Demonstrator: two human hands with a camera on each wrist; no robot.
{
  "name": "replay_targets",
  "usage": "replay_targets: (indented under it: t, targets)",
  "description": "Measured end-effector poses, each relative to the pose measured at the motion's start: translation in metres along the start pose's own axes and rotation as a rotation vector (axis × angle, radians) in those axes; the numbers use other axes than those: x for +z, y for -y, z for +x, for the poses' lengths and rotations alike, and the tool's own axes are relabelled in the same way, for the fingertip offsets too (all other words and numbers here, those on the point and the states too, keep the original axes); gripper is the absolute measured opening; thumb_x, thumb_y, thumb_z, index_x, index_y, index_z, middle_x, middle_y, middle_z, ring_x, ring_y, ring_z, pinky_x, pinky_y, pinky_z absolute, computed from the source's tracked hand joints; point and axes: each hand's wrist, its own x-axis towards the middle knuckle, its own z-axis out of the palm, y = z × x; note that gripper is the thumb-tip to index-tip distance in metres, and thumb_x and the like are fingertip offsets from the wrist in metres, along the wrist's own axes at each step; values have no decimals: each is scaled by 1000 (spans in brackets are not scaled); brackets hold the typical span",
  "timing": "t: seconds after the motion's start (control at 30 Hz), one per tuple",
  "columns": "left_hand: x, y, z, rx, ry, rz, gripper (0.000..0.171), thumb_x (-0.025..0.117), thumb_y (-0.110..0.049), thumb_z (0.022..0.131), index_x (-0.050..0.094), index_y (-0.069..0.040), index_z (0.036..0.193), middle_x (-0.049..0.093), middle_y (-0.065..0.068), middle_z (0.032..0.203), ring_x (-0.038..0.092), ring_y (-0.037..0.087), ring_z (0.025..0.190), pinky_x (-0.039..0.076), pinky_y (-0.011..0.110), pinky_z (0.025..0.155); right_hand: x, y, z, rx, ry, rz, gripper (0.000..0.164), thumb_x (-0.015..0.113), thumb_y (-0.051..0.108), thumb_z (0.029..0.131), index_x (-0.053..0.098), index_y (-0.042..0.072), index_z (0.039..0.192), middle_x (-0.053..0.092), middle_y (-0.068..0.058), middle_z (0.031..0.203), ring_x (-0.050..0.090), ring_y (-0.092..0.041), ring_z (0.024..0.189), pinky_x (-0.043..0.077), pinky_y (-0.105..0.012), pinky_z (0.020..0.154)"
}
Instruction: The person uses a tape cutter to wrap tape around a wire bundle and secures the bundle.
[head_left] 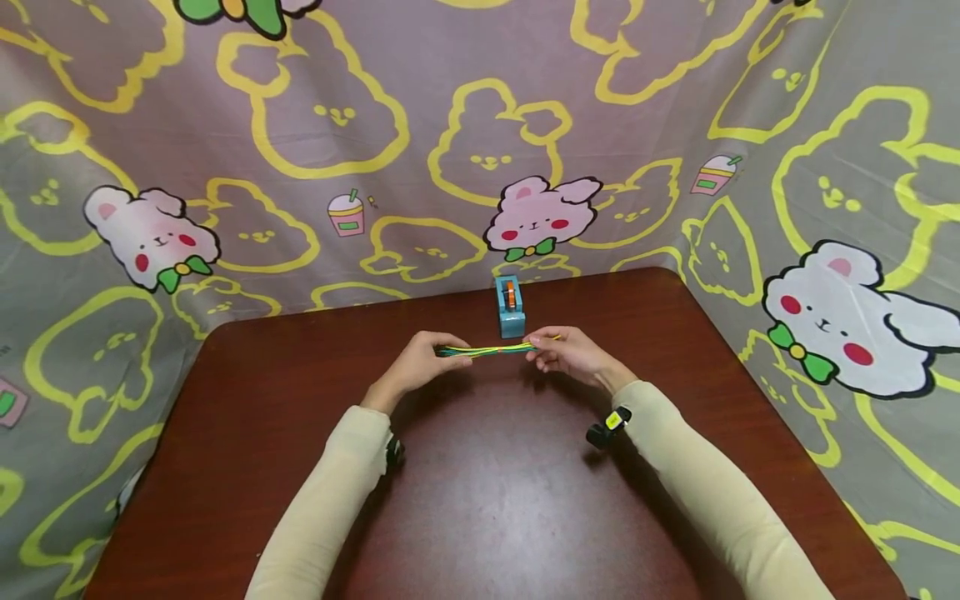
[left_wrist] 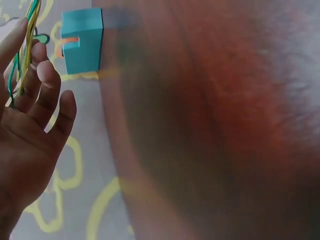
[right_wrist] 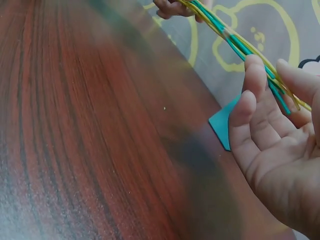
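Note:
A thin bundle of green and yellow wires [head_left: 487,351] is stretched level above the table, with a small orange-tan patch near its middle. My left hand [head_left: 420,362] pinches the bundle's left end between thumb and fingers. At the other end, my right hand [head_left: 573,354] pinches it with thumb and forefinger. In the right wrist view, loose wire tips [right_wrist: 287,102] stick out past the right fingertips. The left wrist view shows the left hand [left_wrist: 30,140] with its lower fingers loosely bent. Just behind the bundle stands a blue tape dispenser [head_left: 512,323] with an orange roll, untouched.
The dark brown wooden table [head_left: 487,500] ends at a back edge close behind the dispenser. A patterned curtain [head_left: 420,150] surrounds the back and sides. Black wrist cameras [head_left: 600,435] sit on both sleeves.

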Motion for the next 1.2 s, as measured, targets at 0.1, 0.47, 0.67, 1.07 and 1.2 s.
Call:
replay_targets:
  t: [0.1, 0.47, 0.67, 1.07, 1.2]
  targets:
    - [-1, 8, -3, -37, -46, -111, 23, 81, -20, 88, 77, -12, 109, 70, 7, 88, 59, 38, 68, 52, 41, 61, 0, -2, 0, 9, -43, 33, 18, 55, 10, 104, 69, 0, 112, 71, -11, 87, 62, -15, 68, 52, -26, 64]
    - [4, 22, -1, -99, -154, -224, 24, 75, -15, 93, 73, -5, 115, 68, 27, 89, 59, 20, 58, 48, 37, 48, 2, -1, 6, 107, -170, 15, 45, 59, 21, 104, 51, -8, 137, 74, -9, 96, 66, -13, 72, 54, -26, 68]
    - [10, 26, 0, -129, -211, -284, 23, 74, -9, 93, 72, 1, 114, 71, 22, 87, 56, 14, 54, 47, 29, 52, 5, -3, 13, 145, -233, 29, 38, 58, 21, 105, 54, -3, 134, 74, -7, 94, 66, -13, 71, 53, -25, 64]
    - [15, 26, 4, -229, -253, -286, 21, 73, -6, 93, 71, 3, 112, 71, 8, 77, 54, 12, 49, 44, 25, 46, 7, -8, 23, 206, -289, 52, 31, 58, 18, 104, 54, -2, 128, 75, -7, 89, 65, -10, 65, 52, -22, 58]
    - [17, 26, 6, -246, -272, -261, 21, 73, -6, 92, 70, 3, 111, 71, 9, 76, 53, 12, 47, 42, 24, 43, 9, -10, 25, 204, -325, 40, 31, 60, 17, 103, 55, -2, 128, 74, -7, 88, 65, -10, 64, 53, -23, 58]
